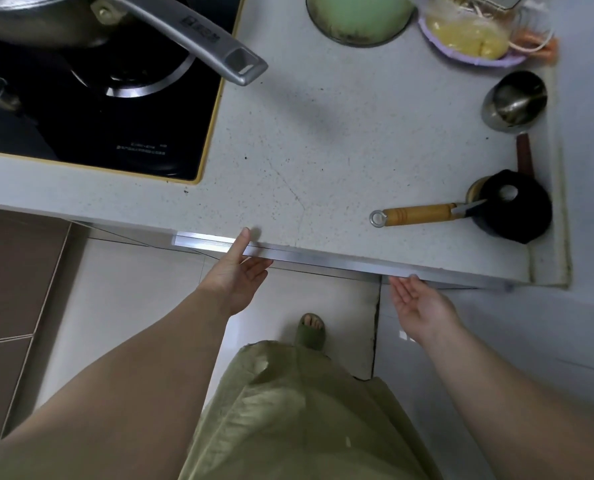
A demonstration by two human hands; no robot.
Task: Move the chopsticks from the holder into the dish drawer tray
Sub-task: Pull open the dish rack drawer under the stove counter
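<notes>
Both hands' grips around the handle rail (pixel 323 259), fingertips hidden; left hand (pixel 235 275), right hand (pixel 418 304).

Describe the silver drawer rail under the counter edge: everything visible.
The drawer rail is a long, thin strip of what looks like brushed aluminium, running along just below the front edge of the pale speckled countertop. It catches bright glare at its left end. Only this top edge shows; the drawer's inside is hidden. The left hand grips it, thumb on top and fingers curled under. The right hand sits palm-up at its underside; contact there is unclear.
</notes>
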